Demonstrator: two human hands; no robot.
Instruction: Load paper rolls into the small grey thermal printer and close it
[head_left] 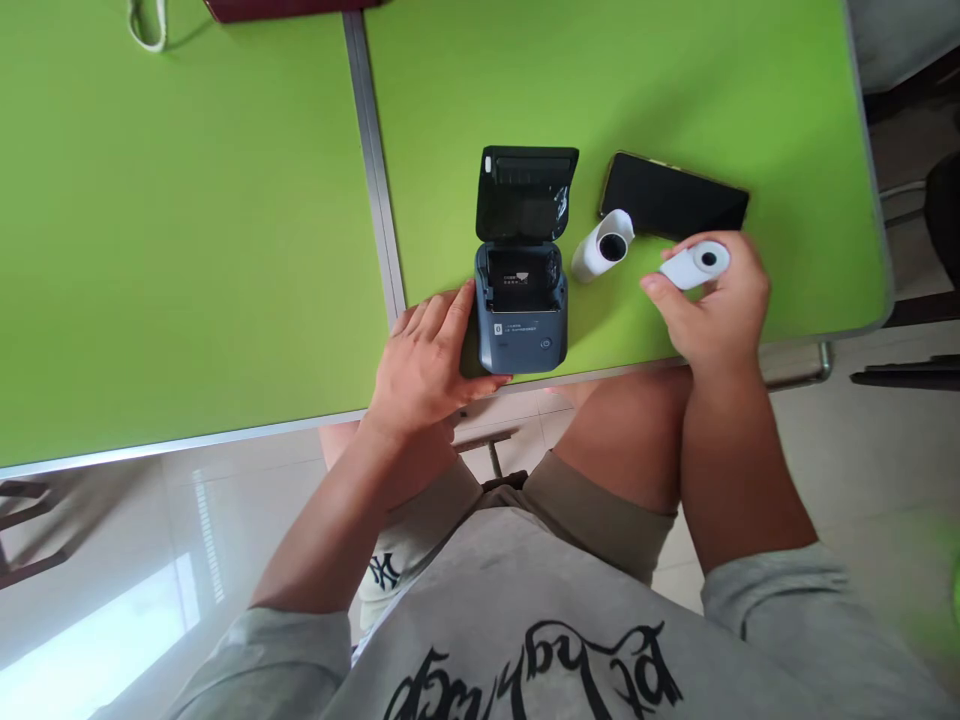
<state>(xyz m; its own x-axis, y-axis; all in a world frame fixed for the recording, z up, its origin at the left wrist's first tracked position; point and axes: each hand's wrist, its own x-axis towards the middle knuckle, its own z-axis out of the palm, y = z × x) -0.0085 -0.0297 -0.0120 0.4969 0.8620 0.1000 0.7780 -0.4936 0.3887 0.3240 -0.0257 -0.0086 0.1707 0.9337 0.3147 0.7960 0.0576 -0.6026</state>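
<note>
A dark blue-grey label printer [523, 338] sits near the table's front edge, its black lid [527, 195] raised and its paper bay showing. My left hand [424, 355] holds the printer's near left corner, fingers along the side and thumb at the front. In my right hand [724, 300] is a small white paper roll [686, 268] with a dark hole in its core, gripped between thumb and fingers above the table. Between the printer and that hand lies a second white paper roll [591, 258], wider at the core, with a loose end sticking up.
A black phone [675, 195] lies on the green table [225, 250] behind the rolls. A metal seam [373, 150] crosses the tabletop left of the printer. At the far edge are a dark red object [281, 8] and a white cord loop [150, 35].
</note>
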